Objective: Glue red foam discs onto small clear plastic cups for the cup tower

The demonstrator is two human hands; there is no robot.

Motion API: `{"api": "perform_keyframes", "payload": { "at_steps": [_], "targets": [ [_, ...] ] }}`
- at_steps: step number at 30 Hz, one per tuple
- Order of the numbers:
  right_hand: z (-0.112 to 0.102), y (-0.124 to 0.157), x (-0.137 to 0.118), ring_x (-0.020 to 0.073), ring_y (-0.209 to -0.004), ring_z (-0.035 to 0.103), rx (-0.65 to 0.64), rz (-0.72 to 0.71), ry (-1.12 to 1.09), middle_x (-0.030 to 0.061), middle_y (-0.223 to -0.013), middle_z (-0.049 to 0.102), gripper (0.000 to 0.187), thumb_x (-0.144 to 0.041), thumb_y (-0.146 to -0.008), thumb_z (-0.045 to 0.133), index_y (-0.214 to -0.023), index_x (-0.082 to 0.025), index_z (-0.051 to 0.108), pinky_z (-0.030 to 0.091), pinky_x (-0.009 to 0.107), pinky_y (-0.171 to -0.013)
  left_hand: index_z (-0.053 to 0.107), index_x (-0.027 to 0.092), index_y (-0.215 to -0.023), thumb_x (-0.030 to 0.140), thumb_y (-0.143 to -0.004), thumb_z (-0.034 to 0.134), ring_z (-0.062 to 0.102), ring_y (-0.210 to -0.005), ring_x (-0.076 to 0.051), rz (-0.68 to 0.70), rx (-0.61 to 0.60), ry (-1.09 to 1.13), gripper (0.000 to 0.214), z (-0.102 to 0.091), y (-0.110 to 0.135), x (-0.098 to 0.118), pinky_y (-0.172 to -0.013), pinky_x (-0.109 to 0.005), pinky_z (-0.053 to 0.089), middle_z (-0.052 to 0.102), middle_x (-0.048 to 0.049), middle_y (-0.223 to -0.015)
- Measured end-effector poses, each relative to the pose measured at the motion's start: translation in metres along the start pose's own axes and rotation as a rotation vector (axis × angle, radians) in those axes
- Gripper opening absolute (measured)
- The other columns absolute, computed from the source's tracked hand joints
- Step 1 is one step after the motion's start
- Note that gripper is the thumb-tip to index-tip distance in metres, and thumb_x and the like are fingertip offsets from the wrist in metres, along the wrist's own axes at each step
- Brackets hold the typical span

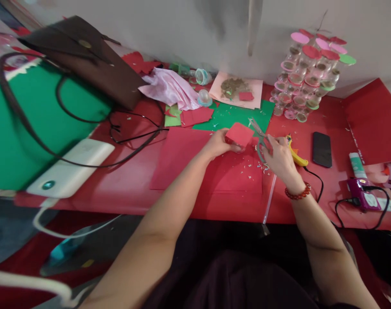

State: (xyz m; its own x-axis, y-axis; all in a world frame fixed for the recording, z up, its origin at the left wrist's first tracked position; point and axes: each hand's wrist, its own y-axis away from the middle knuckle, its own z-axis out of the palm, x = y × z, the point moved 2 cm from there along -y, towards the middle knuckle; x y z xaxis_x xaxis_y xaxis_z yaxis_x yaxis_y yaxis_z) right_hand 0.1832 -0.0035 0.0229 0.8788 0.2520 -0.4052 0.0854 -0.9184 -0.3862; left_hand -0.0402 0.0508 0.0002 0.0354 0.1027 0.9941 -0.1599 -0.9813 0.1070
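Note:
My left hand (219,143) is closed around a small clear object with a red paper piece (239,134) on top; its corners look rounded. Most of the clear object is hidden under the paper and my fingers. In my right hand (279,156) is a pair of scissors (259,131), its blades pointing up and left beside the paper's right edge. The blades look parted. Below both hands lie large red sheets (189,159) with small paper scraps scattered on them.
Stacked clear cups with coloured discs (301,77) stand at the back right. A yellow glue gun (298,156) and a phone (322,149) lie right of my hand. A brown bag (86,60), white power strip (71,169) and loose cables occupy the left. Pink cloth (172,88) lies behind.

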Motion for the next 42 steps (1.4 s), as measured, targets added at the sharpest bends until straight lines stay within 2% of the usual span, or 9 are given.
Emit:
{"api": "perform_keyframes", "payload": {
  "at_steps": [5, 7, 11, 15, 19, 25, 31, 36, 42],
  "targets": [
    [0.013, 0.008, -0.015, 0.0339, -0.102, 0.065, -0.131, -0.068, 0.067, 0.02, -0.11, 0.067, 0.037, -0.028, -0.092, 0.057, -0.124, -0.015, 0.07, 0.055, 0.056, -0.096, 0.075, 0.015, -0.091, 0.031, -0.053, 0.093, 0.072, -0.095, -0.026, -0.006, 0.098, -0.059, 0.045, -0.007, 0.002, 0.007, -0.096, -0.043, 0.053, 0.079, -0.0105, -0.096],
    [0.006, 0.007, -0.022, 0.036, -0.106, 0.064, -0.093, -0.092, 0.081, 0.0185, -0.111, 0.069, 0.032, -0.027, -0.092, 0.059, -0.121, -0.018, 0.071, 0.053, 0.06, -0.099, 0.076, 0.015, -0.098, 0.035, -0.054, 0.092, 0.071, -0.1, -0.025, 0.053, 0.102, -0.01, 0.05, -0.008, 0.003, 0.011, -0.098, -0.042, 0.053, 0.079, -0.0106, -0.104],
    [-0.015, -0.006, -0.035, 0.0363, -0.134, 0.056, 0.076, -0.151, -0.093, 0.0148, -0.141, 0.062, 0.055, -0.027, -0.088, 0.069, -0.141, -0.027, 0.058, 0.048, 0.063, -0.111, 0.074, 0.015, -0.094, 0.035, -0.057, 0.091, 0.071, -0.095, -0.022, 0.111, -0.037, 0.083, 0.046, -0.002, 0.007, 0.015, -0.091, -0.038, 0.056, 0.078, -0.0088, -0.099],
    [-0.019, -0.02, -0.049, 0.0325, -0.15, 0.045, -0.036, -0.27, -0.26, 0.0099, -0.153, 0.058, 0.067, -0.029, -0.085, 0.077, -0.148, -0.028, 0.054, 0.041, 0.059, -0.122, 0.074, 0.016, -0.092, 0.036, -0.059, 0.091, 0.071, -0.086, -0.02, 0.108, -0.209, 0.114, 0.042, 0.009, 0.017, 0.021, -0.081, -0.035, 0.058, 0.075, -0.0058, -0.089],
    [-0.012, -0.023, -0.052, 0.0248, -0.138, 0.06, -0.058, -0.266, -0.411, 0.0047, -0.134, 0.073, 0.034, -0.024, -0.097, 0.06, -0.128, -0.029, 0.072, 0.048, 0.052, -0.118, 0.073, 0.017, -0.09, 0.034, -0.058, 0.091, 0.071, -0.083, -0.021, 0.103, -0.244, 0.075, 0.04, 0.013, 0.024, 0.024, -0.077, -0.034, 0.058, 0.074, -0.0046, -0.086],
    [-0.007, -0.011, -0.041, 0.02, -0.117, 0.074, 0.068, -0.33, -0.391, -0.0034, -0.118, 0.08, 0.031, -0.017, -0.098, 0.056, -0.108, -0.034, 0.08, 0.044, 0.05, -0.121, 0.075, 0.017, -0.091, 0.039, -0.06, 0.091, 0.069, -0.074, -0.02, 0.103, -0.268, 0.046, 0.041, 0.018, 0.024, 0.017, -0.068, -0.032, 0.055, 0.075, -0.0049, -0.08],
    [-0.01, -0.007, -0.035, 0.0226, -0.094, 0.078, 0.254, -0.27, -0.323, -0.0015, -0.092, 0.083, 0.017, -0.026, -0.095, 0.068, -0.088, -0.033, 0.081, 0.056, 0.047, -0.098, 0.074, 0.016, -0.08, 0.041, -0.061, 0.091, 0.068, -0.07, -0.018, 0.04, -0.278, 0.111, 0.036, 0.02, 0.026, 0.02, -0.064, -0.03, 0.056, 0.074, -0.0054, -0.079],
    [-0.016, -0.008, -0.035, 0.0218, -0.088, 0.076, 0.422, -0.331, -0.399, -0.0009, -0.088, 0.081, 0.005, -0.03, -0.09, 0.076, -0.091, -0.031, 0.08, 0.056, 0.044, -0.09, 0.074, 0.017, -0.084, 0.04, -0.059, 0.094, 0.071, -0.075, -0.019, 0.013, -0.263, 0.247, 0.039, 0.02, 0.03, 0.024, -0.069, -0.032, 0.061, 0.076, -0.0045, -0.086],
    [-0.012, -0.012, -0.034, 0.0222, -0.098, 0.072, 0.308, -0.234, -0.474, 0.0019, -0.1, 0.081, 0.014, -0.025, -0.093, 0.069, -0.102, -0.03, 0.079, 0.056, 0.044, -0.092, 0.081, 0.02, -0.086, 0.039, -0.063, 0.092, 0.073, -0.082, -0.02, 0.009, -0.29, 0.283, 0.032, 0.021, 0.028, 0.02, -0.08, -0.033, 0.057, 0.079, -0.0047, -0.086]
  ]
}}
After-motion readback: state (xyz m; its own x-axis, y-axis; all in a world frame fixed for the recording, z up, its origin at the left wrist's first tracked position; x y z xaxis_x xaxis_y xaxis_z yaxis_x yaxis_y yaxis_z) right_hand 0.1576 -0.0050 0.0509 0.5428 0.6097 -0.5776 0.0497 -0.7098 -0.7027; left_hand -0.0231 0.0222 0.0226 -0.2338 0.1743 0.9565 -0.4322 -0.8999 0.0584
